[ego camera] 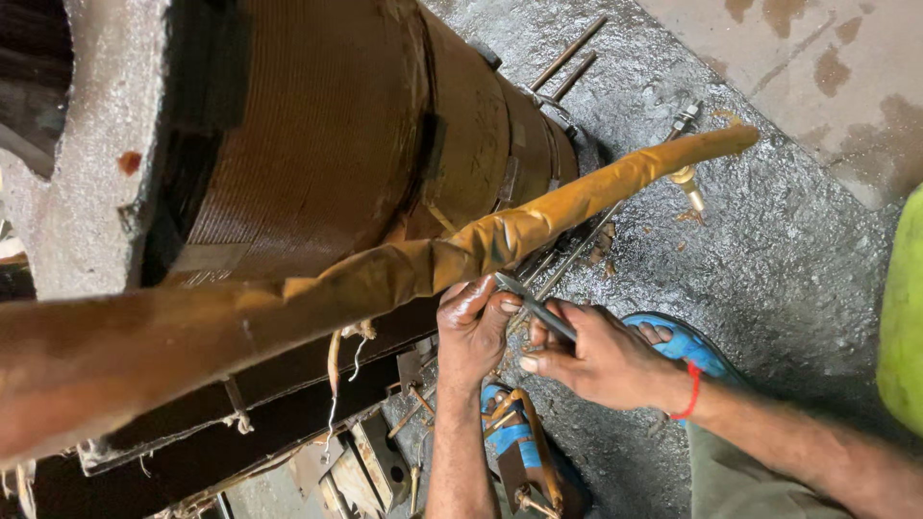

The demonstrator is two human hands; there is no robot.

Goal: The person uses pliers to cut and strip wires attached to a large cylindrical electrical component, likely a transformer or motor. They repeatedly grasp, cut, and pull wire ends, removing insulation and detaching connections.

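Note:
A long lead wrapped in wrinkled yellow-brown tape (538, 213) runs from the lower left up to the upper right, across a big copper-coloured wound coil (327, 144). My left hand (471, 332) is just under the lead, its fingertips pinching the tip of a thin grey metal tool (538, 309). My right hand (601, 358), with a red thread at the wrist, grips the other end of that tool. Both hands are below the wrapped lead, touching the tool.
The coil sits in a rough grey metal frame (106, 163). Threaded rods (567, 58) and a brass-tipped terminal (690, 187) lie on the wet dark floor (798, 269). A foot in a blue sandal (678, 341) is by my right hand. A green object (904, 317) is at the right edge.

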